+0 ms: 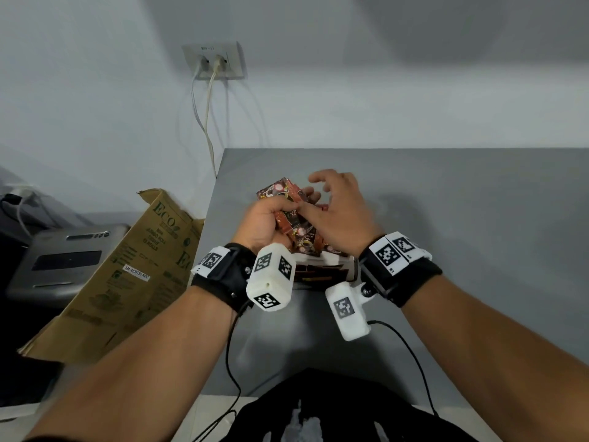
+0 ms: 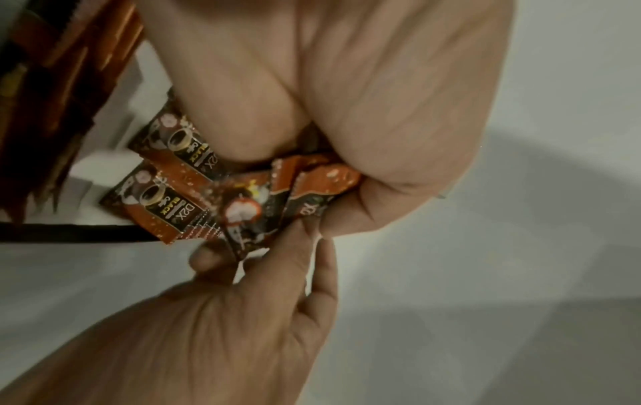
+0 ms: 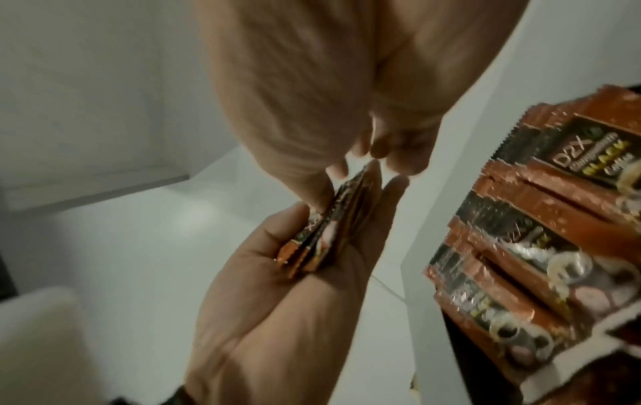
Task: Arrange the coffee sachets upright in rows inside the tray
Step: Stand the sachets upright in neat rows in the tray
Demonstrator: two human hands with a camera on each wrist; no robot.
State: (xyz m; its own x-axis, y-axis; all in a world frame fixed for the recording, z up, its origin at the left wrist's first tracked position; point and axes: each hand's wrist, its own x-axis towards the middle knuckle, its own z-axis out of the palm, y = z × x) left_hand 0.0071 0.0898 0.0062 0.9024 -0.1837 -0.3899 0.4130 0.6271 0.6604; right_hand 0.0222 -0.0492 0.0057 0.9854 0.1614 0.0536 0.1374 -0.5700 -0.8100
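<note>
My left hand (image 1: 274,218) grips a fanned bundle of brown-and-orange coffee sachets (image 1: 294,223) just above the far end of the tray (image 1: 350,267). My right hand (image 1: 314,204) meets it from the right. Its thumb and a finger pinch one sachet (image 2: 243,238) of the bundle, and its other fingers are spread and raised. The right wrist view shows the bundle (image 3: 312,241) edge-on in the left palm. The white tray (image 3: 437,197) holds a row of upright sachets (image 3: 520,246); in the head view the hands hide most of it.
The grey table (image 1: 462,202) stretches right of and behind the tray. Off its left edge stand an open cardboard box (image 1: 127,266) and a grey device (image 1: 63,260). Cables hang from a wall socket (image 1: 213,62). Black wrist-camera cables (image 1: 232,362) trail over the table's near edge.
</note>
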